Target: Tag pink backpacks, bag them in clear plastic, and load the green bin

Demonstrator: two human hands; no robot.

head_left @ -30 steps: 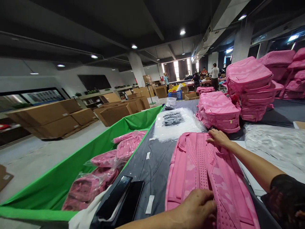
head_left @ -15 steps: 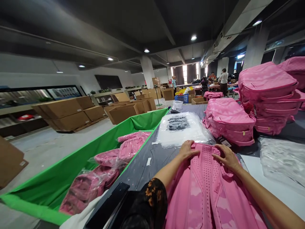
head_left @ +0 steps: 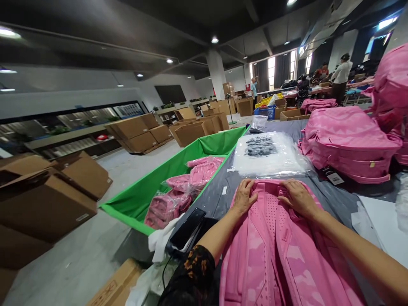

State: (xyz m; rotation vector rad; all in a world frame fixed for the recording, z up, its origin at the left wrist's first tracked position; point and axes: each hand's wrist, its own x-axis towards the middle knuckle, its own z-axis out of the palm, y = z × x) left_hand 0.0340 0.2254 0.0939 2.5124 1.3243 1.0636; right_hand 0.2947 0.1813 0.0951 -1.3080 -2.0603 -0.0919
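A pink backpack (head_left: 250, 272) with camouflage-patterned shoulder straps lies before me, its strap side up and its top pointing away. At its upper left corner my left hand (head_left: 245, 197) is closed over the edge, the thumb resting near the strap. My right hand (head_left: 298, 196) grips the upper right edge beside the other strap's top. Some fingertips of both hands are hidden behind the bag's rim. Just beyond lies a stack of clear plastic bags (head_left: 267, 155) with black print. Another pink backpack (head_left: 347, 140) with a hang tag (head_left: 334, 177) sits to the right.
A green fabric-sided bin (head_left: 127, 210) along the table's left side holds several plastic-wrapped pink bags (head_left: 172, 204). A dark phone-like device (head_left: 188, 227) lies at the left table edge. Cardboard boxes (head_left: 60, 199) stand on the floor. Several people are in the background.
My view has swung left and tilted, so the bin and boxes appear farther right. Both hands stay on the backpack's top; the right hand now lies flatter over its edge.
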